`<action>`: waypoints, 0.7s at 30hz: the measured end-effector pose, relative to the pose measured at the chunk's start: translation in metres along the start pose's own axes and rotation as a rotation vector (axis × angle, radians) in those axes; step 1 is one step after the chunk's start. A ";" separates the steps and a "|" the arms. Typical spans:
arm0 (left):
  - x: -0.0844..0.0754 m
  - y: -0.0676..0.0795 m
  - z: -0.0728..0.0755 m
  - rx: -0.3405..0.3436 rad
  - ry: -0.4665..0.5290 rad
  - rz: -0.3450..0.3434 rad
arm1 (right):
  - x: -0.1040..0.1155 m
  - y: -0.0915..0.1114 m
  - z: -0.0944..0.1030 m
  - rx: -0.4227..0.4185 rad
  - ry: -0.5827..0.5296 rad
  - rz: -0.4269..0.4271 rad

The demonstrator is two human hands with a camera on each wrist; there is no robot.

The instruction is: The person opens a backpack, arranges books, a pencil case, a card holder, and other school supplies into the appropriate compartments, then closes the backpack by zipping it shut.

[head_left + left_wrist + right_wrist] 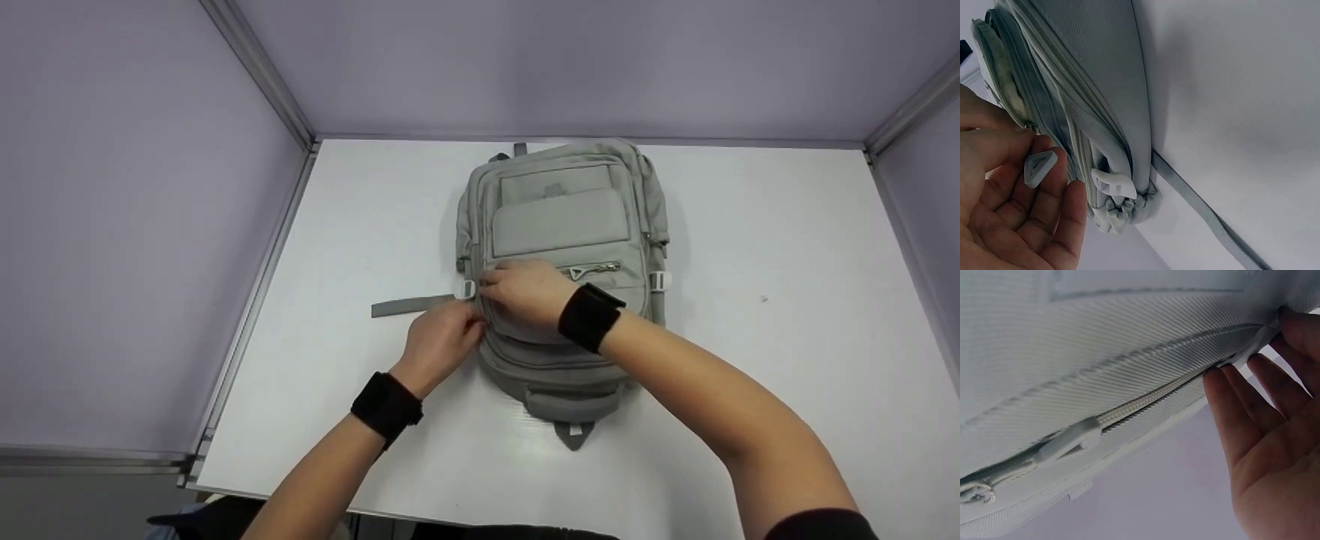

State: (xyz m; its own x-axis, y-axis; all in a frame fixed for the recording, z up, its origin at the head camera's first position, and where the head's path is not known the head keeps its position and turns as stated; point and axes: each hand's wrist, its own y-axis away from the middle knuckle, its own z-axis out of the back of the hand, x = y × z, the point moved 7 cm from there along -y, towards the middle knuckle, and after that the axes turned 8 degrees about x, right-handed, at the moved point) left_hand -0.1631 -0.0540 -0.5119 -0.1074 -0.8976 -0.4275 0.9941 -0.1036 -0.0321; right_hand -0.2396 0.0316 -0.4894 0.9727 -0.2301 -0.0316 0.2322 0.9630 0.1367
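Observation:
A grey-green backpack (559, 225) lies on its back on a white table, its top handle toward the person. My left hand (442, 337) is at the backpack's left side, thumb and forefinger pinching a zipper there. The zipper's white triangular pull (1040, 169) hangs against the curled fingers in the left wrist view. Across the front pocket reaches my right hand (529, 289), its fingertips gripping the fabric edge close to the left hand. The right wrist view shows these fingers at the pocket fabric, beyond the front zipper (1145, 402) with its own pull (1069, 441).
A loose grey strap (411, 305) extends left over the table (337, 225). White buckles sit on both sides of the bag, one being the right buckle (660, 281). Purple-grey panels (562, 67) enclose the table at the back and sides.

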 end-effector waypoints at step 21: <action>-0.051 0.011 -0.022 0.023 -0.042 -0.171 | 0.001 -0.001 -0.002 0.022 0.046 -0.010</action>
State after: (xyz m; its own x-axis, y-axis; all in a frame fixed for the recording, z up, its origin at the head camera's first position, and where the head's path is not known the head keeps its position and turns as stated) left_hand -0.1468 0.0002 -0.5103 -0.2757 -0.8830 -0.3798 0.9608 -0.2656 -0.0800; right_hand -0.2391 0.0308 -0.4913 0.9694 -0.2328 -0.0782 0.2426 0.9573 0.1575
